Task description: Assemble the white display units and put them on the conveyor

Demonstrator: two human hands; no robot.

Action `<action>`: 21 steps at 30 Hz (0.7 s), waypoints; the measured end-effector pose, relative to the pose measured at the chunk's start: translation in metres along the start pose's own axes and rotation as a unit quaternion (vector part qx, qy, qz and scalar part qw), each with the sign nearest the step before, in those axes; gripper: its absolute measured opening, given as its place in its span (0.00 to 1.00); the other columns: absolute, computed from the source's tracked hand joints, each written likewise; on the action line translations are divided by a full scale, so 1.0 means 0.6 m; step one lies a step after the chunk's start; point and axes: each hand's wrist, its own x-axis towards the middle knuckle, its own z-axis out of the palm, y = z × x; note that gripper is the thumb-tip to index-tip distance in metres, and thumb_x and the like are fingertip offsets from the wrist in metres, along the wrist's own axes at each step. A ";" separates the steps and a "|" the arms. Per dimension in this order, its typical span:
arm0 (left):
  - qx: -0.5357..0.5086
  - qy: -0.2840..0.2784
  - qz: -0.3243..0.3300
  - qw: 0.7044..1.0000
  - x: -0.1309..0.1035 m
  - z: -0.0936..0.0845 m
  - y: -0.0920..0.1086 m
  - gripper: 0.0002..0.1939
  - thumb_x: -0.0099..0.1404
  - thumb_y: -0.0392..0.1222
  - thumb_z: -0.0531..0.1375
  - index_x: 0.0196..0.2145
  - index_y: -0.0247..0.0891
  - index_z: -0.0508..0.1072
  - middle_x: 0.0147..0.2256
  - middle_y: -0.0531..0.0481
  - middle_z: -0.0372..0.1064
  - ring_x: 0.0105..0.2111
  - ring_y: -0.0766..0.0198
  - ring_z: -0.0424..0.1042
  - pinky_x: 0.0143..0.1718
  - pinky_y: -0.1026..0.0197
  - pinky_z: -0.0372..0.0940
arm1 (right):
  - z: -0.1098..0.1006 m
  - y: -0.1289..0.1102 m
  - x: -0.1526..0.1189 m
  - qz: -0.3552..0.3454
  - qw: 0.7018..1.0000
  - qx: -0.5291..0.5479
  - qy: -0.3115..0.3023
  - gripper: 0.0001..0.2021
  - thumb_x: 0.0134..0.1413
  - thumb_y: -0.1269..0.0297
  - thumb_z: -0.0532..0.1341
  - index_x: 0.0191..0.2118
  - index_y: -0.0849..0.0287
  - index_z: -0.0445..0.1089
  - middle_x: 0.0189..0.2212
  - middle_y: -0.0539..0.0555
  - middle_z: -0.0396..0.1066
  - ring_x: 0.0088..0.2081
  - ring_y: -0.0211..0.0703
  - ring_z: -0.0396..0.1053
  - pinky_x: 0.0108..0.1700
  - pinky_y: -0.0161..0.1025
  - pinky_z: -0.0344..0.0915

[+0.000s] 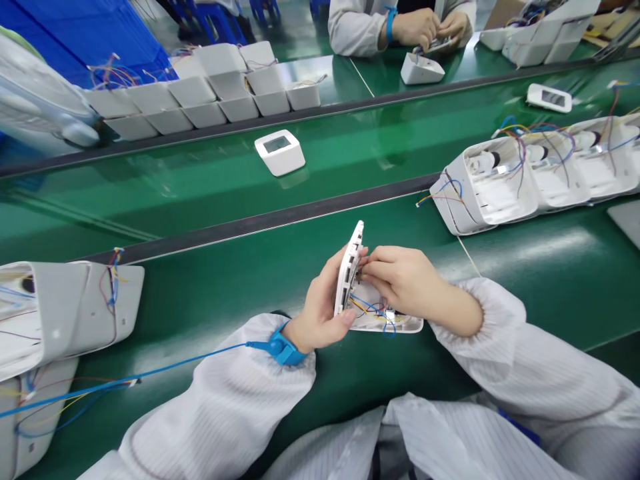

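Note:
My left hand (323,303) grips a white plastic cover (349,270) by its edge and holds it tilted nearly upright, its inner side turned right. Against that inner side, the fingers of my right hand (400,277) are pinched together; whatever lies between them is too small or hidden to name. Below both hands a white housing (413,325) lies on the green bench. Blue, yellow and red wires (370,307) run between the cover and the housing. A blue wrist strap (286,347) with a cord is around my left wrist.
White housings with wires stand at the right (500,190) and left (95,307). A white unit with a small display (279,152) lies on the green middle strip, another (549,98) farther right. White housings (200,90) are stacked at the back. Opposite, a co-worker's hands (425,28) handle a part.

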 end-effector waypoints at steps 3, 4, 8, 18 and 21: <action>-0.003 -0.007 0.004 1.000 0.001 0.002 0.001 0.40 0.63 0.57 0.61 0.66 0.38 0.56 0.65 0.36 0.55 0.64 0.40 0.58 0.65 0.39 0.54 | 0.000 -0.001 0.001 0.000 1.000 -0.001 -0.001 0.12 0.65 0.68 0.54 0.38 0.59 0.75 0.34 0.54 0.74 0.37 0.42 0.69 0.37 0.38 0.61; -0.002 -0.009 0.004 1.000 0.001 0.003 0.002 0.40 0.63 0.57 0.61 0.67 0.39 0.55 0.66 0.36 0.55 0.65 0.41 0.58 0.65 0.39 0.54 | 0.001 -0.001 0.001 -0.002 1.000 -0.002 -0.001 0.11 0.64 0.68 0.54 0.37 0.59 0.75 0.34 0.54 0.74 0.36 0.42 0.68 0.37 0.38 0.61; 0.027 -0.014 0.009 1.000 0.003 0.004 0.007 0.41 0.63 0.58 0.60 0.68 0.41 0.52 0.67 0.39 0.54 0.65 0.40 0.57 0.66 0.40 0.53 | 0.002 0.000 0.000 -0.001 1.000 -0.026 -0.005 0.11 0.63 0.69 0.55 0.34 0.60 0.74 0.30 0.53 0.71 0.32 0.40 0.66 0.33 0.37 0.57; 0.015 -0.019 0.030 0.999 0.005 0.008 0.009 0.41 0.64 0.56 0.60 0.68 0.41 0.50 0.66 0.36 0.53 0.65 0.41 0.57 0.65 0.40 0.54 | 0.006 -0.011 0.005 0.058 0.996 -0.056 -0.025 0.11 0.65 0.65 0.56 0.36 0.59 0.75 0.29 0.53 0.70 0.31 0.40 0.65 0.32 0.37 0.56; -0.025 0.001 0.015 1.000 0.003 0.010 0.005 0.41 0.63 0.56 0.62 0.67 0.42 0.52 0.65 0.36 0.54 0.65 0.42 0.56 0.65 0.39 0.53 | -0.017 -0.005 0.008 0.076 0.997 0.016 -0.012 0.12 0.66 0.61 0.57 0.37 0.58 0.76 0.33 0.54 0.72 0.35 0.40 0.69 0.37 0.37 0.61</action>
